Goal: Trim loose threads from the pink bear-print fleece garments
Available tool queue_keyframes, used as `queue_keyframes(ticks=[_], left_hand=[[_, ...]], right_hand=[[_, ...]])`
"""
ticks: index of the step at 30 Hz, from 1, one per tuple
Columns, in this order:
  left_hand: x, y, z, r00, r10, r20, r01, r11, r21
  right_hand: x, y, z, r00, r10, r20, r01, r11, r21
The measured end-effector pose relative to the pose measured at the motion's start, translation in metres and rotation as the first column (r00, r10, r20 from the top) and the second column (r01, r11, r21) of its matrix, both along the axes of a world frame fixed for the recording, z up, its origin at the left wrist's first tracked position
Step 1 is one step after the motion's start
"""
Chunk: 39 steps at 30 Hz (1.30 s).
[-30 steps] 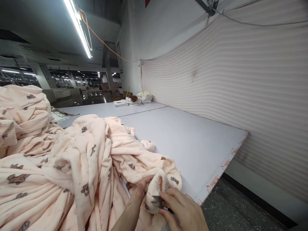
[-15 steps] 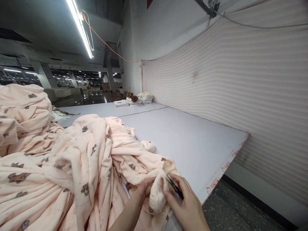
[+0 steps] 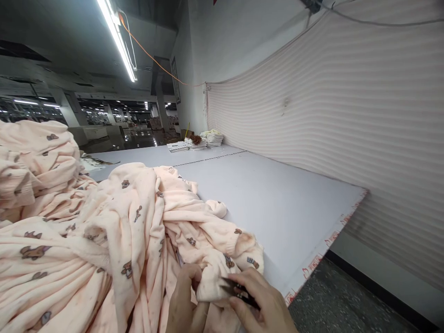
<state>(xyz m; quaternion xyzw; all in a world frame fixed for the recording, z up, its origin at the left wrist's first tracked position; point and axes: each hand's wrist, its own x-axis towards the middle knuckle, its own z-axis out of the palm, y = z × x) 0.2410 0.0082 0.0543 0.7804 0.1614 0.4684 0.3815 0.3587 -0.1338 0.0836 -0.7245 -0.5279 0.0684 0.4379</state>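
Pale pink plush fabric (image 3: 138, 222) with small brown bear prints lies heaped across the table's near side. My left hand (image 3: 187, 293) pinches a gathered, cuff-like end of this fabric (image 3: 210, 282) between thumb and fingers. Small dark thread snips (image 3: 239, 292) are in my right hand (image 3: 262, 303), closed around them. Their blades point left and lie against the pinched cloth, slightly apart at the tips. Part of the snips is hidden inside my right palm.
The pale grey table (image 3: 277, 199) stretches away to the right and back. Stacks of folded white cloth (image 3: 211, 138) stand at its far end. A striped cloth sheet (image 3: 312, 111) hangs along the wall. Another pink fabric pile (image 3: 38, 162) rises at the left.
The held fabric end has turned and shifted left with my left hand. My right hand has moved lower, and the snips now point left against the cloth.
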Motion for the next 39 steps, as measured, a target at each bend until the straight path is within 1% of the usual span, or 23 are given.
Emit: queue_keyframes(ticks=[2, 5, 7, 9, 11, 13, 14, 16, 18, 19, 20, 22, 23, 24, 25, 26, 27, 28, 30, 32, 34, 37, 39], left_hand=[[0.001, -0.001, 0.005, 1.000, -0.010, 0.015, 0.011, 0.999, -0.047], [0.002, 0.004, 0.016, 0.995, -0.023, 0.095, 0.042, 0.980, -0.196], [0.002, 0.010, 0.027, 0.988, -0.064, 0.139, 0.108, 0.934, -0.340], [0.000, 0.019, 0.041, 0.978, -0.142, 0.155, 0.198, 0.872, -0.447], [-0.006, 0.032, 0.056, 0.958, -0.208, 0.198, 0.284, 0.787, -0.548], [-0.015, 0.048, 0.070, 0.933, -0.203, 0.297, 0.353, 0.668, -0.655], [-0.020, 0.056, 0.076, 0.924, -0.149, 0.352, 0.367, 0.601, -0.709], [-0.030, 0.071, 0.087, 0.908, 0.028, 0.419, 0.355, 0.482, -0.801], [-0.038, 0.080, 0.094, 0.877, 0.173, 0.449, 0.352, 0.406, -0.843], [-0.040, 0.082, 0.096, 0.865, 0.180, 0.468, 0.372, 0.397, -0.839], [-0.040, 0.082, 0.096, 0.866, 0.123, 0.484, 0.401, 0.407, -0.821], [-0.036, 0.076, 0.094, 0.895, -0.150, 0.421, 0.440, 0.452, -0.776], [-0.032, 0.070, 0.092, 0.902, -0.307, 0.304, 0.424, 0.501, -0.754], [-0.026, 0.063, 0.090, 0.892, -0.429, 0.143, 0.391, 0.573, -0.721], [-0.020, 0.055, 0.086, 0.873, -0.488, -0.027, 0.350, 0.663, -0.662], [-0.013, 0.046, 0.083, 0.857, -0.484, -0.176, 0.309, 0.757, -0.576], [-0.006, 0.037, 0.079, 0.853, -0.445, -0.272, 0.279, 0.830, -0.483], [0.000, 0.029, 0.076, 0.867, -0.386, -0.317, 0.246, 0.882, -0.402], [0.009, 0.014, 0.069, 0.913, -0.256, -0.318, 0.163, 0.943, -0.290], [0.012, 0.005, 0.064, 0.944, -0.167, -0.286, 0.098, 0.966, -0.239], [0.012, 0.002, 0.060, 0.952, -0.183, -0.245, 0.121, 0.961, -0.249], [0.008, 0.006, 0.058, 0.956, -0.283, -0.080, 0.227, 0.883, -0.412], [0.005, 0.011, 0.058, 0.956, -0.290, 0.051, 0.272, 0.805, -0.527]], right_hand=[[0.002, 0.005, 0.000, 1.000, 0.014, 0.019, -0.015, 0.999, 0.037], [0.017, 0.019, -0.010, 0.993, -0.120, 0.007, 0.118, 0.982, 0.146], [0.034, 0.031, -0.016, 0.968, -0.245, 0.047, 0.236, 0.961, 0.145], [0.052, 0.045, -0.016, 0.948, -0.305, 0.092, 0.296, 0.950, 0.105], [0.066, 0.055, -0.011, 0.946, -0.316, 0.075, 0.310, 0.947, 0.087], [0.077, 0.060, -0.006, 0.940, -0.339, 0.024, 0.335, 0.935, 0.117], [0.080, 0.060, -0.004, 0.936, -0.352, -0.007, 0.350, 0.927, 0.133], [0.083, 0.058, -0.001, 0.930, -0.358, -0.081, 0.367, 0.917, 0.154], [0.082, 0.054, 0.001, 0.928, -0.336, -0.160, 0.361, 0.918, 0.164], [0.079, 0.052, 0.003, 0.927, -0.318, -0.197, 0.352, 0.921, 0.169], [0.074, 0.051, 0.005, 0.928, -0.295, -0.228, 0.337, 0.925, 0.178], [0.062, 0.050, 0.011, 0.932, -0.235, -0.276, 0.295, 0.935, 0.199], [0.054, 0.049, 0.014, 0.936, -0.202, -0.288, 0.267, 0.942, 0.206], [0.045, 0.049, 0.016, 0.938, -0.164, -0.307, 0.235, 0.949, 0.210], [0.036, 0.049, 0.018, 0.932, -0.118, -0.342, 0.200, 0.956, 0.214], [0.027, 0.049, 0.019, 0.917, -0.070, -0.394, 0.166, 0.962, 0.217], [0.018, 0.049, 0.018, 0.889, -0.025, -0.458, 0.141, 0.965, 0.221], [0.011, 0.049, 0.015, 0.851, 0.013, -0.526, 0.127, 0.965, 0.230], [-0.001, 0.049, 0.009, 0.783, 0.055, -0.620, 0.134, 0.958, 0.254], [-0.009, 0.049, 0.002, 0.799, 0.034, -0.600, 0.163, 0.948, 0.272], [-0.014, 0.047, -0.002, 0.872, 0.005, -0.489, 0.159, 0.943, 0.292], [-0.018, 0.042, -0.002, 0.957, -0.106, -0.271, 0.193, 0.929, 0.317], [-0.016, 0.038, -0.002, 0.953, -0.247, -0.176, 0.293, 0.900, 0.324]])
